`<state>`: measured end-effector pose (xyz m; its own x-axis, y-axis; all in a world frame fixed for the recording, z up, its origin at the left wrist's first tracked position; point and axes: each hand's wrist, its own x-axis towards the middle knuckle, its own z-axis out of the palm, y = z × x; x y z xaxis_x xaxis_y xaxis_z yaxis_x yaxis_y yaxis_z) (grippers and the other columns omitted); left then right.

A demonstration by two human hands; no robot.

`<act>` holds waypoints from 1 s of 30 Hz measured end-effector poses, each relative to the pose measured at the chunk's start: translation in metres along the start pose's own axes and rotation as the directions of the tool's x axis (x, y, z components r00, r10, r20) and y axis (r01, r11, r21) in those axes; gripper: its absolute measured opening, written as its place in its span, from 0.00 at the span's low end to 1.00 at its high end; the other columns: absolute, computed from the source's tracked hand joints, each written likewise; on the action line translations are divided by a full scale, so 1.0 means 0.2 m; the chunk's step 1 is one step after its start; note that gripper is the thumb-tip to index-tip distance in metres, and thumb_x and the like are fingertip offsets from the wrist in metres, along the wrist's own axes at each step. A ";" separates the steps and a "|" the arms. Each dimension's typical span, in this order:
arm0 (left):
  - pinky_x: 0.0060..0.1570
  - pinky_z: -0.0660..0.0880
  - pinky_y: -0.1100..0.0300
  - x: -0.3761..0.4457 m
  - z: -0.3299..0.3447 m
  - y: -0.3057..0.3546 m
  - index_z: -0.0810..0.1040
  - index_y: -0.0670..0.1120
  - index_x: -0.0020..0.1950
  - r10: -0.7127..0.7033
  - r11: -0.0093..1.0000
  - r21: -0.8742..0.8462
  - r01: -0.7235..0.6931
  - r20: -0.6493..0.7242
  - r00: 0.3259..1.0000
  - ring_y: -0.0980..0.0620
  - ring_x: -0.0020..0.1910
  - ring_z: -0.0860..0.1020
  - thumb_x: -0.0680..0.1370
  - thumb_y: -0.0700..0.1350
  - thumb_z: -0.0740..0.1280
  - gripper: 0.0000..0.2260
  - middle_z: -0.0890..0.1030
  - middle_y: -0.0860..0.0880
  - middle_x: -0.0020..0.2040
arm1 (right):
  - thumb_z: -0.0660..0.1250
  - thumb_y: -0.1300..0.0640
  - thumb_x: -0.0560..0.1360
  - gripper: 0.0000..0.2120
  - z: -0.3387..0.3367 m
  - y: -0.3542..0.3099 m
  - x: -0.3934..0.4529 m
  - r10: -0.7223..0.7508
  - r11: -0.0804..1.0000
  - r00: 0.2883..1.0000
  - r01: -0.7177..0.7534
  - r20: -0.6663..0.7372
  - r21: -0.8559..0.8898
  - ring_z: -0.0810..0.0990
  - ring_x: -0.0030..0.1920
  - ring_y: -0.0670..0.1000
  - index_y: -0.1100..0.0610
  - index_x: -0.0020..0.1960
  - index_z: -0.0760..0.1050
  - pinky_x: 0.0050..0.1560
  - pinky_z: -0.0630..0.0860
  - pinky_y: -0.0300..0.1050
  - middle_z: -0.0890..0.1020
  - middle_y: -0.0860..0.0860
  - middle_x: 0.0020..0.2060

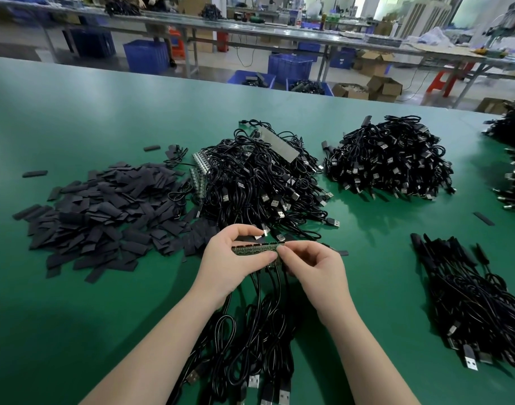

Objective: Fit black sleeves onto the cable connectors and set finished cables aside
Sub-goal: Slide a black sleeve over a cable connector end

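Both hands, left hand [230, 258] and right hand [311, 270], pinch one green strip [254, 248] lying left-right, its cables [262, 317] trailing near. One sleeve pile [104, 211] lies left on the surface [75, 112].

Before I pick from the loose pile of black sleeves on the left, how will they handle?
The black sleeves look flat and thin, so probably light and floppy. They lie overlapped in a loose heap on the green table, so a push would likely scatter them, and one pinch may lift several. Being flat, they should not roll.
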<state>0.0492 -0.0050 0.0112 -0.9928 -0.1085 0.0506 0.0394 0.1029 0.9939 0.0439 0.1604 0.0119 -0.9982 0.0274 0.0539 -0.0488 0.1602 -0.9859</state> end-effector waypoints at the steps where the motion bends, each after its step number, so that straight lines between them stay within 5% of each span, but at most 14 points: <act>1: 0.42 0.79 0.61 0.00 0.00 0.00 0.80 0.60 0.48 0.001 1.000 0.015 -0.001 -0.008 1.000 0.54 0.42 0.84 0.63 0.49 0.80 0.17 0.85 0.53 0.44 | 0.77 0.55 0.71 0.03 0.00 0.00 0.00 0.012 1.000 1.000 -0.012 0.005 -0.004 0.81 0.35 0.41 0.49 0.40 0.84 0.40 0.78 0.36 0.85 0.45 0.34; 7: 0.45 0.79 0.56 -0.01 0.00 0.01 0.78 0.59 0.43 0.018 0.996 0.084 -0.014 -0.047 0.999 0.55 0.41 0.83 0.65 0.45 0.81 0.16 0.85 0.53 0.42 | 0.76 0.56 0.72 0.07 0.01 0.01 0.00 -0.038 0.992 0.999 0.035 -0.024 -0.125 0.77 0.32 0.39 0.50 0.37 0.81 0.37 0.74 0.32 0.82 0.41 0.30; 25: 0.31 0.73 0.68 -0.01 0.04 -0.01 0.70 0.55 0.36 0.076 0.985 0.164 -0.062 -0.083 0.994 0.59 0.30 0.79 0.66 0.43 0.79 0.17 0.82 0.52 0.33 | 0.75 0.58 0.73 0.08 0.05 0.00 -0.03 -0.123 0.970 0.983 0.090 -0.138 -0.226 0.78 0.34 0.39 0.51 0.36 0.80 0.36 0.72 0.29 0.82 0.40 0.34; 30: 0.41 0.68 0.75 -0.02 0.03 -0.03 0.73 0.61 0.46 0.042 0.969 0.244 -0.037 -0.015 0.999 0.68 0.46 0.78 0.67 0.48 0.79 0.17 0.82 0.64 0.44 | 0.70 0.56 0.77 0.07 -0.01 -0.03 -0.02 -0.136 0.987 0.918 0.091 -0.372 -0.136 0.77 0.33 0.40 0.49 0.41 0.77 0.36 0.71 0.32 0.81 0.40 0.36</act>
<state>0.0514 0.0005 0.0055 -0.9885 -0.1190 0.0938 0.0475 0.3445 0.9376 0.0478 0.1609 0.0181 -0.8968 0.3703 0.2422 -0.1341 0.2943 -0.9463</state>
